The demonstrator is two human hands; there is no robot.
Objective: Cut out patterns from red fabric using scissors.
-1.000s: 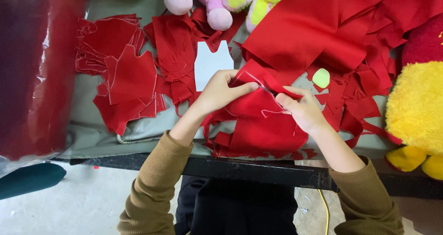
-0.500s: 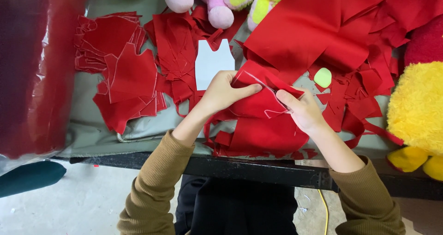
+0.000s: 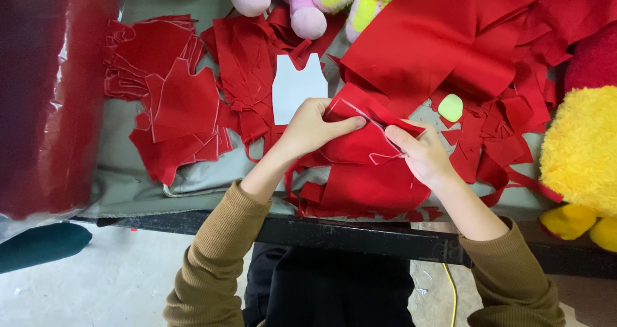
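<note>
Both hands barely shifted, L hand (image 3: 308, 129) & R hand (image 3: 421, 155) pinching red fabric piece (image 3: 360, 148)

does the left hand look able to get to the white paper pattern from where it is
Probably yes. The white paper pattern lies uncovered just beyond the left hand, nothing between them, though that hand is pinching the red fabric piece.

Soft-toy sewing workshop: worktable (image 3: 193, 185) covered with cut red fabric pieces (image 3: 173, 102), a white paper pattern (image 3: 297, 88), plush toys (image 3: 581, 153) along its edges.
</note>
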